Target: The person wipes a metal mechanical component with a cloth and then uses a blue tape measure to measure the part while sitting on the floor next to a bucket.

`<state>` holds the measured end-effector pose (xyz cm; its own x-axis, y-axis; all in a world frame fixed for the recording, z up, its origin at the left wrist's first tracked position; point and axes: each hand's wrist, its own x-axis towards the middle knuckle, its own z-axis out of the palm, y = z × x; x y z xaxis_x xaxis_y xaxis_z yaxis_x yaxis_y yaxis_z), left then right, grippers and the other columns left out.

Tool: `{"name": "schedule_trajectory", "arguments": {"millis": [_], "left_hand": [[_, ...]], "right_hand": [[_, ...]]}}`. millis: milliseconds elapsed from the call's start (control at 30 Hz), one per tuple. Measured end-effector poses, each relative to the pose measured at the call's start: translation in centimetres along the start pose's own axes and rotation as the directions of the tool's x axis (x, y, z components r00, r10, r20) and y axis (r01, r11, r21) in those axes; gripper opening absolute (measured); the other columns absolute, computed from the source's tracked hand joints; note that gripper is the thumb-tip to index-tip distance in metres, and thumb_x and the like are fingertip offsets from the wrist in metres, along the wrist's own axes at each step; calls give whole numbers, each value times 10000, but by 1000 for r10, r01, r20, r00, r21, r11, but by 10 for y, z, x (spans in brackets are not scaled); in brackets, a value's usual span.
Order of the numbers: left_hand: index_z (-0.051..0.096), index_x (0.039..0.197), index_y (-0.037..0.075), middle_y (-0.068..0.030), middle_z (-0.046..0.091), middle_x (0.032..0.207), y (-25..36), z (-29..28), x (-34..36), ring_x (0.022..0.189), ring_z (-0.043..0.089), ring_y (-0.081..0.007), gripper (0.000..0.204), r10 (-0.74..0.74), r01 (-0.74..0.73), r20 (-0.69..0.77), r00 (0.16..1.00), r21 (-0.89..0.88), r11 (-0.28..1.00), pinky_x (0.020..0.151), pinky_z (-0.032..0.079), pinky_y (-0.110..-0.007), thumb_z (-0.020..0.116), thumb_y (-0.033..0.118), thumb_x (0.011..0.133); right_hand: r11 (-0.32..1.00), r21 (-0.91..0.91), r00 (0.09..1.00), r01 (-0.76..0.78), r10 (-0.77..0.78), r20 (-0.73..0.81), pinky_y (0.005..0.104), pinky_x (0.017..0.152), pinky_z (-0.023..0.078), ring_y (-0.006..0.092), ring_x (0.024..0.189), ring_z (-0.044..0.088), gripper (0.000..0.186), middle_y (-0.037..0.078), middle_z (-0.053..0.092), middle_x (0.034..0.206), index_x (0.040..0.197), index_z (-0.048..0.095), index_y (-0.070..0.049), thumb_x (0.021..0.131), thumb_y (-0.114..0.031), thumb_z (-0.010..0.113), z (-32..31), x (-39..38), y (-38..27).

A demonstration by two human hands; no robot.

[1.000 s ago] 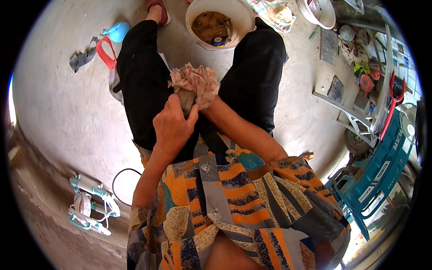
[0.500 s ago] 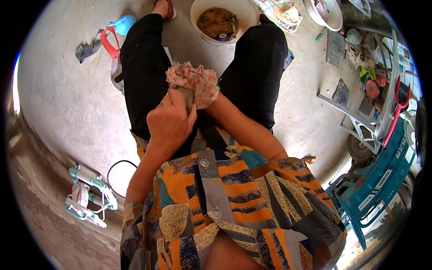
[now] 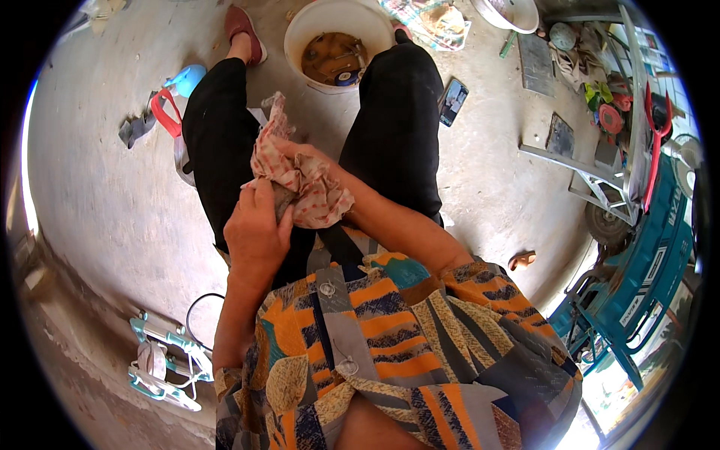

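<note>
Between my knees is a crumpled pale rag with red spots. My right hand is closed on its upper part, and folds hide some of the fingers. My left hand is curled round a grey, dull-surfaced object at the rag's left edge. That object is mostly covered by the rag and my fingers, so its kind does not show. Beyond my hands a white bucket stands between my feet, with murky brown liquid and several metal pieces in it.
On the floor to the right lie a phone and metal plates. A metal frame and a teal vehicle stand farther right. At left are a red-handled bag, a blue object and a white-and-teal frame.
My right hand has come up and left, and more of it shows. The rag is stretched upward and hangs over the grey object, hiding more of it. The view has shifted, revealing the phone.
</note>
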<state>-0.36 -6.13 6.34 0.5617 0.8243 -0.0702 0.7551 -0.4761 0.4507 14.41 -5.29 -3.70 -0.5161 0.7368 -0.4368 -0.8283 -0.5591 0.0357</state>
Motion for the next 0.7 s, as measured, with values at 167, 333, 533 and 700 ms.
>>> {"name": "schedule_trajectory", "arguments": {"millis": [167,333,533,700], "left_hand": [[570,1084,17,-185,618,962,-9,0,0,833,630,-374,468,-153,152,1,988,-91,984,688,509,-422,773,207,707],[562,1086,-3,-181,618,952,6,3,-5,793,638,-356,474,-68,68,4,998,-62,996,644,513,-398,767,212,717],[540,1098,-18,-153,583,898,13,2,-5,728,629,-335,489,120,-119,-52,991,15,993,584,502,-381,754,231,735],[564,1075,-12,-180,599,872,15,-1,-6,723,625,-361,467,12,-14,-69,998,-33,999,588,494,-408,766,220,723]], "right_hand": [[934,-350,994,67,-93,-57,257,734,527,125,822,639,259,43,664,932,1027,668,-22,876,-232,679,8,-5,4],[836,-549,977,17,-131,-169,226,721,490,92,840,607,300,35,641,969,1030,651,-9,863,-253,701,4,-17,-1],[850,-527,944,14,-185,-274,225,680,493,114,781,615,319,44,636,895,1022,640,4,873,-274,689,14,-28,-3],[927,-207,923,312,-347,-165,249,681,505,135,759,622,302,34,633,852,1022,637,-14,908,-294,638,-18,-3,-8]]}}
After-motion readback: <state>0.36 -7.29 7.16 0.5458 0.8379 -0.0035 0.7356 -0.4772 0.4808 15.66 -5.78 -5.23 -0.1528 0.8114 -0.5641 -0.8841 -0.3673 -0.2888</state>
